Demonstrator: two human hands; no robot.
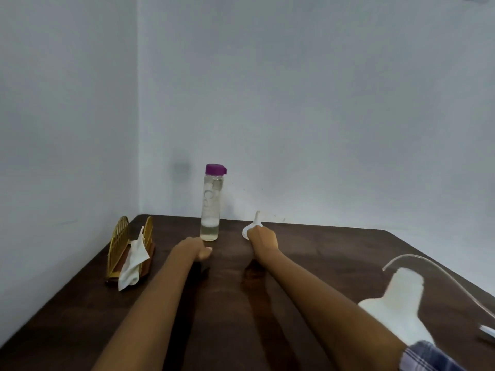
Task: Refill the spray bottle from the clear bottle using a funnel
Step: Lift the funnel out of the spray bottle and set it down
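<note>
A clear bottle [210, 207] with a purple cap stands upright near the table's back edge, holding a little liquid at the bottom. Just in front of it my left hand [197, 250] rests on the table with its fingers loosely curled and nothing in it. My right hand [261, 238] is closed around a white funnel [254, 225], whose spout points up behind the knuckles. The white spray bottle [399, 303] stands uncapped at the near right, behind my right forearm. A thin clear dip tube [442, 279] arcs beside its neck.
The dark wooden table [321, 263] fills a corner between two pale walls. A gold wire napkin holder [126, 245] with a white cloth [134, 261] stands at the left edge. A small white item [487, 332] lies at the far right edge.
</note>
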